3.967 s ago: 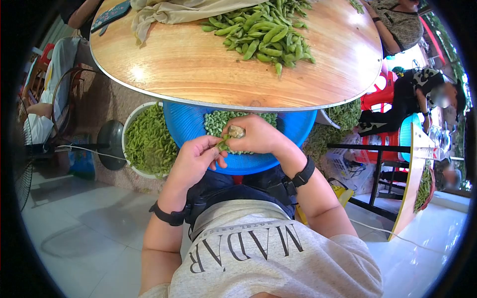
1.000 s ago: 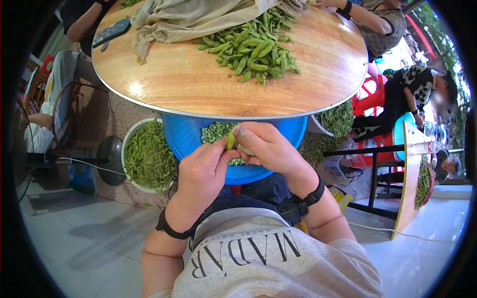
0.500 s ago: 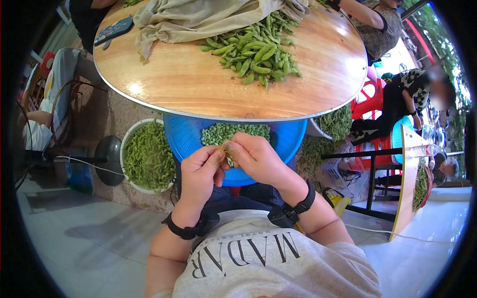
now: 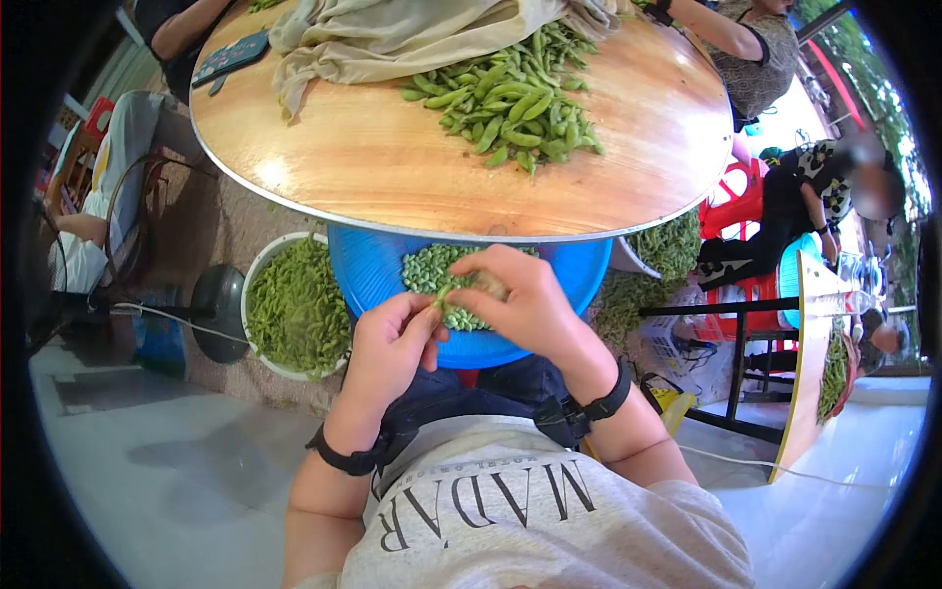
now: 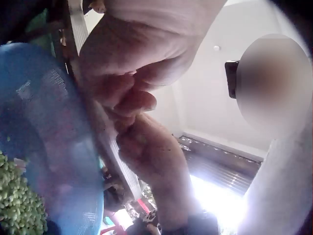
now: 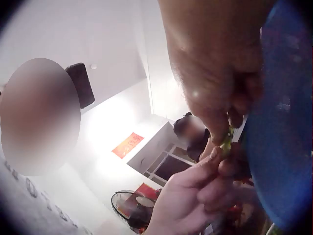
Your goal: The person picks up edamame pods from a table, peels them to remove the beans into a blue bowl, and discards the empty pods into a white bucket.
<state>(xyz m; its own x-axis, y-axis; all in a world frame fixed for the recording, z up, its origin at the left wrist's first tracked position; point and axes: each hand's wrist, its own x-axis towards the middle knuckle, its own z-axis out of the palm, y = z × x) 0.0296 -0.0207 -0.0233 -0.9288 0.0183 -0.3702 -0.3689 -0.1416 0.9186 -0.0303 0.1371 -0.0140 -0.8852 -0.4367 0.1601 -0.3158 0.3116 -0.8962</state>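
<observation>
My left hand (image 4: 385, 339) pinches a small green edamame pod (image 4: 440, 296) between thumb and fingertips, over a blue basket (image 4: 361, 267). From the right, my right hand (image 4: 535, 304) meets the pod with its thumb, while its index finger arches above. In the right wrist view the pod (image 6: 226, 148) shows between the fingertips of both hands. Something pale sits inside the curl of the right fingers; I cannot tell what it is. Shelled green beans (image 4: 424, 269) lie in the basket beneath. The left wrist view shows both hands close together, the pod hidden.
A round wooden table (image 4: 343, 157) overhangs the basket, bearing a heap of edamame pods (image 4: 520, 108), a beige cloth (image 4: 392, 44) and a phone (image 4: 231, 59). A white tub of pods (image 4: 299, 309) stands at left. Other people sit around; a wooden board (image 4: 800, 363) stands at right.
The hands stay together over the basket. Since half a second ago the right index finger has lifted away from the thumb, and the pod shows more clearly at the left fingertips.
</observation>
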